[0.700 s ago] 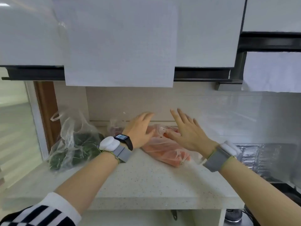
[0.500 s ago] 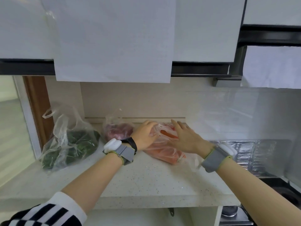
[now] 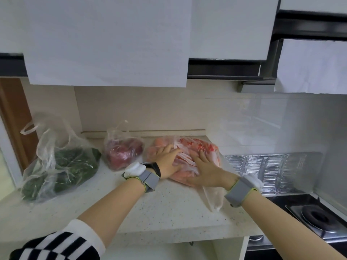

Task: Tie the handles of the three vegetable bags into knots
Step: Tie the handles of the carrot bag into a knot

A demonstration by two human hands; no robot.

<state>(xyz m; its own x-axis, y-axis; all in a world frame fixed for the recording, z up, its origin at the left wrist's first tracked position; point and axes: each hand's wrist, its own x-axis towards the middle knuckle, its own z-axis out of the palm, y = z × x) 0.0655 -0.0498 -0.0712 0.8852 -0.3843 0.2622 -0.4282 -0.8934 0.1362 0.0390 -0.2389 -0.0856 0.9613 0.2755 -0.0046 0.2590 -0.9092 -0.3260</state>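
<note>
Three clear plastic bags lie on the speckled counter (image 3: 169, 209). The bag of carrots (image 3: 202, 147) with red print sits at centre right, its white handles bunched on top. My left hand (image 3: 167, 162) rests on its left side, fingers reaching into the handles. My right hand (image 3: 204, 169) lies flat on the bag's near side with straight fingers. The bag of red vegetables (image 3: 122, 152) stands just left, its top twisted up. The bag of green leaves (image 3: 62, 166) lies at far left with loose handles sticking up.
A gas hob (image 3: 317, 216) sits lower right, with foil sheeting (image 3: 266, 167) on the wall behind it. White cupboards (image 3: 112, 40) hang overhead. A brown door frame (image 3: 13, 117) stands at the left edge. The counter's front edge runs just below my forearms.
Both hands have come down from hovering above the carrot bag onto it. My view has tilted downward, showing more of the counter.
</note>
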